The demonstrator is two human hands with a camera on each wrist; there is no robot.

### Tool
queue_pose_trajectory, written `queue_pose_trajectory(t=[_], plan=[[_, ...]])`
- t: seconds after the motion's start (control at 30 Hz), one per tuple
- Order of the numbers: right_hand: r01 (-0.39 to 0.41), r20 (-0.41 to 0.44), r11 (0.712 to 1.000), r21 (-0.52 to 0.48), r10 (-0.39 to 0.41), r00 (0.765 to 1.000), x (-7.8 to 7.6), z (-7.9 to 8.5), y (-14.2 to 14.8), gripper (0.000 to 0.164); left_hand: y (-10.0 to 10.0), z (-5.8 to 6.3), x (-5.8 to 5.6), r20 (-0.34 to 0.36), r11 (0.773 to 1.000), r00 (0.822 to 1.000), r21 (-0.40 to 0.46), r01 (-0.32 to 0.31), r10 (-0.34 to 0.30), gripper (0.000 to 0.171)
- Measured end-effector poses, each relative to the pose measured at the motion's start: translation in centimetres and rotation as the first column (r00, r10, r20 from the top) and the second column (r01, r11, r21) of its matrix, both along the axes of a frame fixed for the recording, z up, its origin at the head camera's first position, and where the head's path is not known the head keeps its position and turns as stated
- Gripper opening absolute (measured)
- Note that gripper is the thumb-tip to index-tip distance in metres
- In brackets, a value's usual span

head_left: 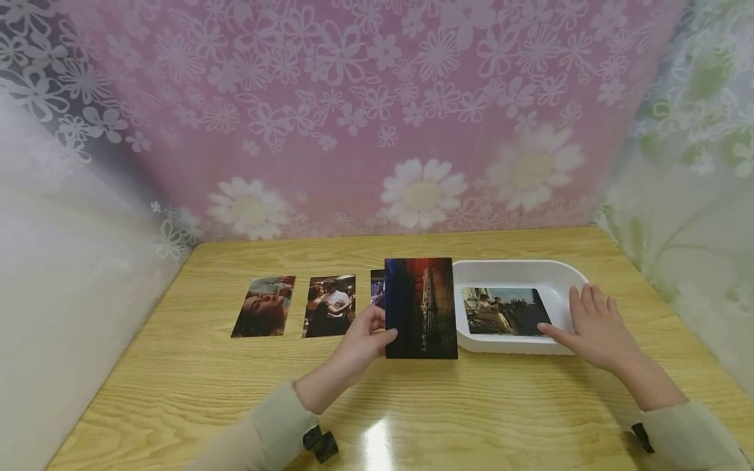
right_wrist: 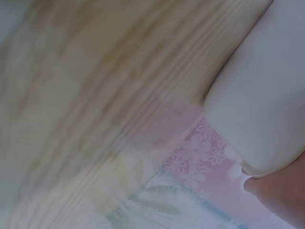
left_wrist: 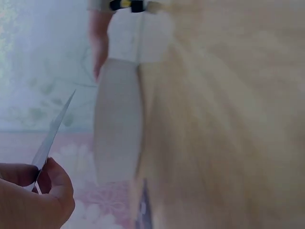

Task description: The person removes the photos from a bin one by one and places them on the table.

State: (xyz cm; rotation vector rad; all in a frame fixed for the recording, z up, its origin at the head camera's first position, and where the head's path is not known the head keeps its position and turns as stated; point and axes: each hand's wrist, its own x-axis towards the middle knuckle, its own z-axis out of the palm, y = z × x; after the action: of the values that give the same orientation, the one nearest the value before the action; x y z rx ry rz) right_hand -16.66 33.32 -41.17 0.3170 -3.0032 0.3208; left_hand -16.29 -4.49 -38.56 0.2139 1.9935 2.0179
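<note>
A dark, upright picture card [head_left: 421, 309] is held above the wooden surface [head_left: 471, 405], in front of the left end of a white tray [head_left: 512, 348]. The left hand [head_left: 366, 337] pinches it by its left edge; the left wrist view shows it nearly edge-on. It covers most of a third card [head_left: 377, 285], leaving only a sliver, and hides part of the tray's left end.

One card [head_left: 501, 311] shows in the tray; whether others lie beneath cannot be told. The right hand [head_left: 603, 337] is at the tray's right end, fingers straight and spread, thumb over that card's corner; contact there is unclear. The right wrist view is blurred and cuts off both tray and hand.

Left of the sliver lie two more cards, a left one [head_left: 265, 306] and a middle one [head_left: 331, 306], making five visible altogether. Behind the yellowish, wood-grained surface hangs a pink flowered backdrop [head_left: 330, 144], with paler walls either side.
</note>
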Motion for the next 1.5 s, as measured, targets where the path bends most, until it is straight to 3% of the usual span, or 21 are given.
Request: queue_pose_trajectory(t=[0.1, 0.23, 0.47, 0.63, 0.83, 1.07, 1.5], plan=[[0.002, -0.004, 1.0, 0.002, -0.002, 1.0, 0.0, 0.0, 0.1, 0.095, -1.4, -0.9, 1.2, 0.043, 0.998, 0.998, -0.037, 0.041, -0.04, 0.018], [0.001, -0.001, 1.0, 0.007, -0.001, 1.0, 0.0, 0.1, 0.1, 0.096, -2.7, -2.1, 2.4, 0.049, 0.986, 0.995, -0.142, 0.09, -0.084, 0.019], [-0.003, 0.007, 1.0, 0.001, 0.003, 1.0, 0.1, 0.0, 0.1, 0.096, -3.7, -3.4, 3.1, 0.081, 0.949, 0.991, -0.29, 0.127, -0.108, 0.021], [-0.004, 0.01, 1.0, -0.002, 0.004, 1.0, 0.0, 0.0, 0.1, 0.095, -4.1, -3.9, 2.8, 0.115, 0.905, 0.982, -0.384, 0.181, -0.148, 0.023], [0.001, 0.039, 1.0, -0.003, -0.001, 0.999, 0.0, 0.1, 0.1, 0.096, -4.4, -4.4, 2.3, 0.183, 0.871, 0.962, -0.415, 0.262, -0.202, 0.018], [-0.003, 0.025, 1.0, 0.007, 0.003, 1.0, 0.0, 0.0, 0.1, 0.095, -4.6, -4.6, 1.6, 0.162, 0.812, 0.957, -0.505, 0.291, -0.241, 0.019], [-0.006, 0.012, 1.0, 0.005, 0.006, 1.0, -0.3, -0.2, 0.2, 0.095, -4.2, -3.9, 0.9, 0.119, 0.769, 0.936, -0.54, 0.342, -0.332, 0.022]])
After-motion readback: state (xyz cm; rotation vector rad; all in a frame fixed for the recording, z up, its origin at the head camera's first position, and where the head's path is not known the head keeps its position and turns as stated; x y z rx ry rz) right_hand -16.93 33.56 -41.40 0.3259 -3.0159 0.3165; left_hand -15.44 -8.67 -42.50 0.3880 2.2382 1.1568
